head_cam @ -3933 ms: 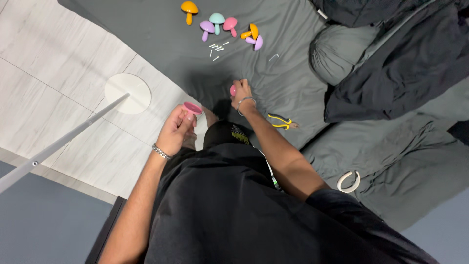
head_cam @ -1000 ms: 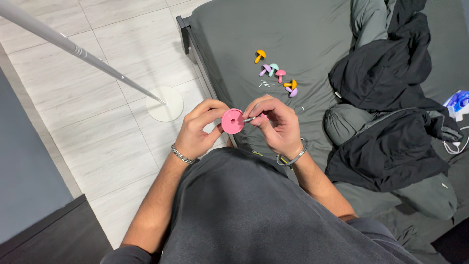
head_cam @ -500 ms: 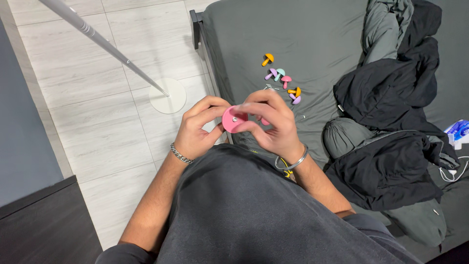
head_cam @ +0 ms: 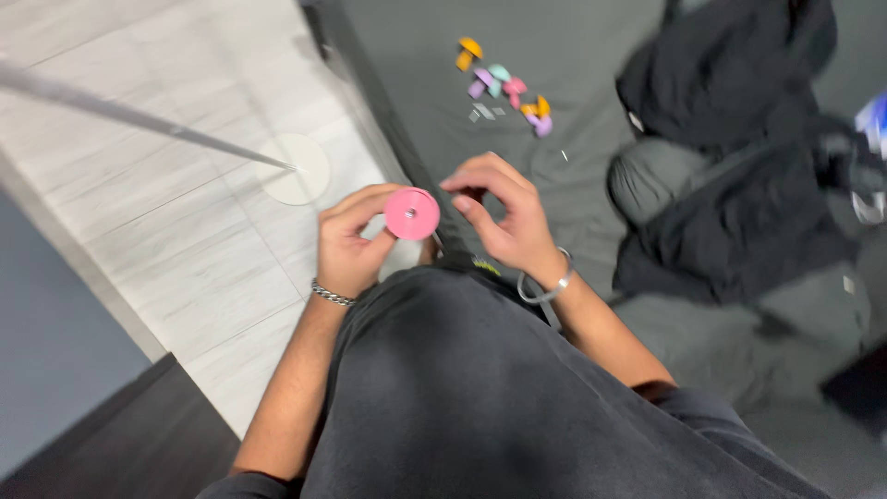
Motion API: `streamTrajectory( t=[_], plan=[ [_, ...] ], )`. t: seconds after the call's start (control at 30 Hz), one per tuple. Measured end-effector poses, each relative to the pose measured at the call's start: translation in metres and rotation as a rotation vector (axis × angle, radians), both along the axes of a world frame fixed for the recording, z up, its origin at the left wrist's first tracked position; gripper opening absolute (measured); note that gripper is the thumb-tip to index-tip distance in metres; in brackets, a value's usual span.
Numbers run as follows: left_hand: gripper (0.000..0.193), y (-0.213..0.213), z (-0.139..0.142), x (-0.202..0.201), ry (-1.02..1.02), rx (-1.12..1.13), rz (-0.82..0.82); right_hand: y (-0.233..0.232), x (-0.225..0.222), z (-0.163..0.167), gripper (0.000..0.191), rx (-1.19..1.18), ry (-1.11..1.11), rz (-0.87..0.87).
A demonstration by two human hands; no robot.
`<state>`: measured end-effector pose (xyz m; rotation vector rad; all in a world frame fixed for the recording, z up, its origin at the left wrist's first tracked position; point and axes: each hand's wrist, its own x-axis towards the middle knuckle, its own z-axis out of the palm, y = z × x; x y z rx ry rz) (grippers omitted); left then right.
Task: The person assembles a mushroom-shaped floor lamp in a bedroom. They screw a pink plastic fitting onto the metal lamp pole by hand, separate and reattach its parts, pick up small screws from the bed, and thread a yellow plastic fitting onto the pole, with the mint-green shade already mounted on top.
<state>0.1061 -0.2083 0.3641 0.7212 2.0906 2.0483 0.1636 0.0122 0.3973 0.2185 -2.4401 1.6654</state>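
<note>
- Since the previous frame my right hand (head_cam: 504, 214) has come off the round pink plastic disc (head_cam: 412, 213), fingers loosely spread just right of it.
- My left hand (head_cam: 349, 242) pinches the disc, near the bed edge.
- I judge a steady rim grip keeps its centre reachable.

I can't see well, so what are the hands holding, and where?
The left hand grips a pink disc by its rim; the right hand looks empty.
</note>
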Motion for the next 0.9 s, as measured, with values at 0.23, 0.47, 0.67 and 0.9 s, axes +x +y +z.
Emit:
streamTrajectory(
  t=[0.23,0.47,0.67,0.9],
  plan=[
    [0.028,0.054,-0.048,0.017,-0.343,-0.273,-0.180,0.061,0.061,-0.136,0.011,-0.336,-0.397,-0.369],
    [0.032,0.148,-0.120,0.023,-0.285,-0.173,-0.449,0.152,0.126,-0.281,0.010,-0.399,-0.587,-0.623],
    [0.030,0.226,-0.172,0.034,-0.751,-0.017,-0.453,0.247,0.112,-0.353,0.019,-0.396,-0.487,-0.719],
    [0.023,0.279,-0.177,0.014,-0.558,-0.078,-0.495,0.332,0.046,-0.374,0.040,0.113,-0.362,-0.792]
  ],
)
